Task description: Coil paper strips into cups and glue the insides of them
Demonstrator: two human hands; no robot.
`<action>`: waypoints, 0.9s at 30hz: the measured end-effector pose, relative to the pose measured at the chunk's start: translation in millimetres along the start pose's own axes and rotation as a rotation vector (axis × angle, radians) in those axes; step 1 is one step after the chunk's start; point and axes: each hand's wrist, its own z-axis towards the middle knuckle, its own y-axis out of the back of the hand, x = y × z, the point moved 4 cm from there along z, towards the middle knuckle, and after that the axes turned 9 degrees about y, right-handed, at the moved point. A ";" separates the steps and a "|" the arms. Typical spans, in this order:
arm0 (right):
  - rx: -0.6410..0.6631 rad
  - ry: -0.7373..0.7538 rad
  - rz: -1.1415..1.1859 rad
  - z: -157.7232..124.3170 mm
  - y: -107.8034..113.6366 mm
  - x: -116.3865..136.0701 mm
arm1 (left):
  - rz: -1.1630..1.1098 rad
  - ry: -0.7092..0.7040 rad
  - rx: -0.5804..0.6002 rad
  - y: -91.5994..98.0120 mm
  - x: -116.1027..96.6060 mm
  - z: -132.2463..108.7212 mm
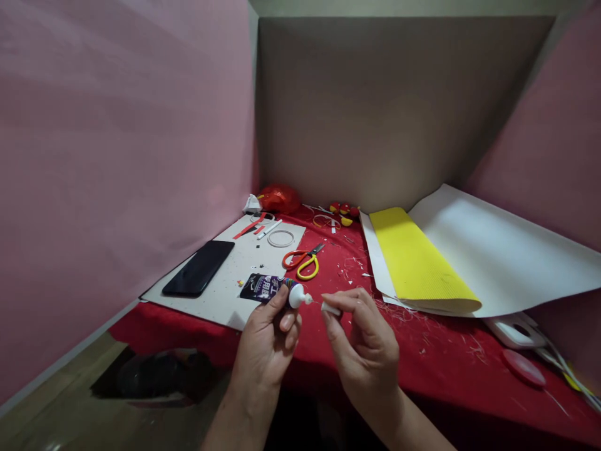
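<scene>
My left hand (268,341) is wrapped round a glue tube (259,286) with a dark purple body and white lettering. The tube's uncovered white nozzle points right. Between the thumb and forefinger of my right hand (364,335) is a small white cap (331,309), a short gap away from the nozzle tip. A thin strand seems to run from the nozzle toward the cap. Just beyond the tube lie scissors (307,266) with one red and one yellow handle, resting on the table.
A grey board (220,300) carries a black phone (200,269), a white ring (280,238), a white pen (269,230) and red strips. Yellow corrugated sheet (417,263) and large white paper (507,263) lie right on the red cloth (436,369). Red bag (280,198) at back.
</scene>
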 end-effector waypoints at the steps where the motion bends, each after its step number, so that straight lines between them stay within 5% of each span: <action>1: -0.008 -0.004 -0.008 -0.8 2.6 -0.8 | 0.007 0.006 0.005 -1.5 3.4 1.6; 27: -0.035 -0.076 -0.016 -12.9 17.5 -15.3 | 0.053 0.049 -0.029 -8.9 24.2 12.1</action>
